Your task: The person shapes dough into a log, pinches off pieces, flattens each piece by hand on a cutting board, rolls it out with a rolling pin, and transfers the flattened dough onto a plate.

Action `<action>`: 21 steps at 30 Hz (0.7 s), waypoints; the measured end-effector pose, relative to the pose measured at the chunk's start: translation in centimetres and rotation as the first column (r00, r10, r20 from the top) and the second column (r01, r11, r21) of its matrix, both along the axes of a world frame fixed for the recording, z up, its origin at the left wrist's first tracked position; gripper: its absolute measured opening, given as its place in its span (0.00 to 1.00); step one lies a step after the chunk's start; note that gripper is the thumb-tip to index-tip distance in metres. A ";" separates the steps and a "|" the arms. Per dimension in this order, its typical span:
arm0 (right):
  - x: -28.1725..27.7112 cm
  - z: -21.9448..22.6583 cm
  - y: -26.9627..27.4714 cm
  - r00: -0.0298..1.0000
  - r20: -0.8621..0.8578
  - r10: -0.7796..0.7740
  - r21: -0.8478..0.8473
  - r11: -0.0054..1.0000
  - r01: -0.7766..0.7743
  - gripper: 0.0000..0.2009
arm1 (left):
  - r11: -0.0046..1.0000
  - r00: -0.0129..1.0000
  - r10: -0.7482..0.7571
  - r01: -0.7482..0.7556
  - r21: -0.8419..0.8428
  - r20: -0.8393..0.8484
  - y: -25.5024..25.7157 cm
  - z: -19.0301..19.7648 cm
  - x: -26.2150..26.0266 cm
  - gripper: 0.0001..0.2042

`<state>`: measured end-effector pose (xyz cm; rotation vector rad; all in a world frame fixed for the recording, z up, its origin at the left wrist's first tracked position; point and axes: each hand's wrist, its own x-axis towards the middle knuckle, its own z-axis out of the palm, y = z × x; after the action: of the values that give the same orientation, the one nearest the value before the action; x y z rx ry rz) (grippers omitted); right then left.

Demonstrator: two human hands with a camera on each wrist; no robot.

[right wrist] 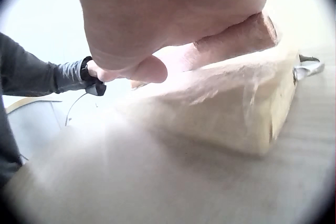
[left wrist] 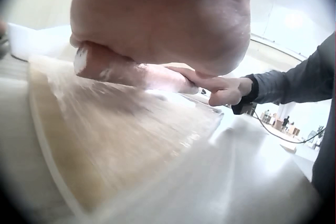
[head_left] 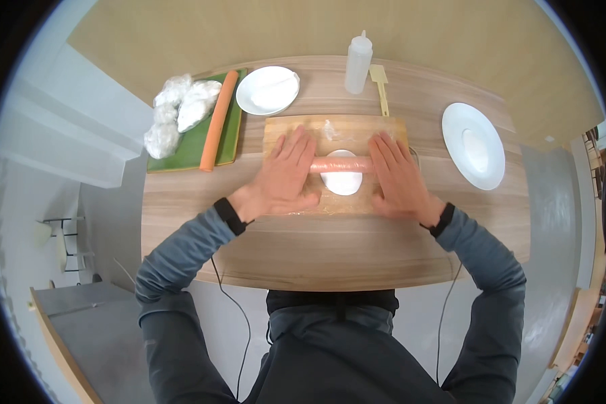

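Note:
A rolling pin (head_left: 341, 164) in clear film lies across a flat white round of dough (head_left: 343, 184) on a wooden board (head_left: 286, 123). My left hand (head_left: 284, 174) rests over the pin's left part, fingers straight and pointing away from me. Over the right part lies my right hand (head_left: 400, 178), flat, with its fingers extended too. In the left wrist view, the end of the pin (left wrist: 107, 68) sticks out from under the palm. From the right wrist, the pin's other end (right wrist: 236, 43) shows beneath the palm. Wrinkled film (left wrist: 126, 134) covers the board.
Green tray (head_left: 175, 161) at left bears film-wrapped white lumps (head_left: 175, 111) and an orange stick (head_left: 218, 122). Behind the board are a white bowl (head_left: 244, 94), a squeeze bottle (head_left: 358, 65) and a cream spatula (head_left: 381, 84). A white oval plate (head_left: 456, 135) lies at right.

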<state>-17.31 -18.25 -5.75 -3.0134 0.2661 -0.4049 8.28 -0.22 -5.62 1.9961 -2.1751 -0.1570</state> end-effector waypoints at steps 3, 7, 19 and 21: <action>2.4 -0.8 -2.5 0.998 0.005 -0.057 0.013 0.998 0.057 0.46 | 0.997 0.999 0.042 -0.043 -0.068 -0.021 -2.6 -0.8 1.8 0.45; 4.5 -1.3 -4.6 0.993 -0.017 -0.118 0.007 0.993 0.118 0.44 | 0.994 0.995 0.087 -0.090 -0.062 -0.049 -4.9 -2.2 3.8 0.43; 2.2 -0.9 -2.7 0.999 0.032 -0.037 -0.022 0.999 0.038 0.43 | 0.999 0.988 0.037 -0.041 -0.024 -0.151 -2.1 -1.8 2.1 0.43; 1.2 -0.6 -1.4 0.999 0.034 -0.028 -0.017 0.999 0.029 0.43 | 0.999 0.993 -0.008 0.003 -0.038 -0.114 -0.9 -1.7 1.4 0.46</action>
<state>-16.15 -19.69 -6.35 -3.0194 0.3049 -0.4631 9.66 -1.10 -7.30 1.9118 -2.0973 -0.2230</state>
